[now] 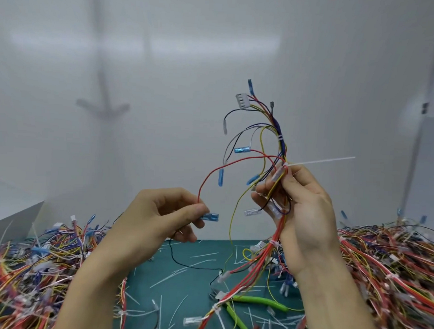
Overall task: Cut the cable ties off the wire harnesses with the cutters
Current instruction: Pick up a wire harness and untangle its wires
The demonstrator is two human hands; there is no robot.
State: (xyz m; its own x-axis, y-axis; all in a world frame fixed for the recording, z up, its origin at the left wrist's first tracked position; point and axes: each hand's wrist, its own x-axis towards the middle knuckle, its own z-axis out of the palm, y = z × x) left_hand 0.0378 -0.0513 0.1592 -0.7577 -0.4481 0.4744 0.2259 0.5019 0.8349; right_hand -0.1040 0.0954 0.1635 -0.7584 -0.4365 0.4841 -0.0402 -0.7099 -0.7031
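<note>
My right hand (301, 207) grips a multicoloured wire harness (274, 132) upright in front of me. A white cable tie (320, 161) wraps the bundle just above my fingers, its long tail sticking out to the right. A second white tie (279, 137) sits higher on the bundle. My left hand (156, 219) pinches a blue terminal (210, 217) at the end of a red wire from the same harness. The green-handled cutters (259, 301) lie on the mat below, partly under the harness's hanging wires, held by neither hand.
Heaps of wire harnesses lie left (32, 268) and right (392, 271) of the green cutting mat (189, 270). Several cut white tie pieces litter the mat. A white box (7, 212) stands at far left. White walls enclose the bench.
</note>
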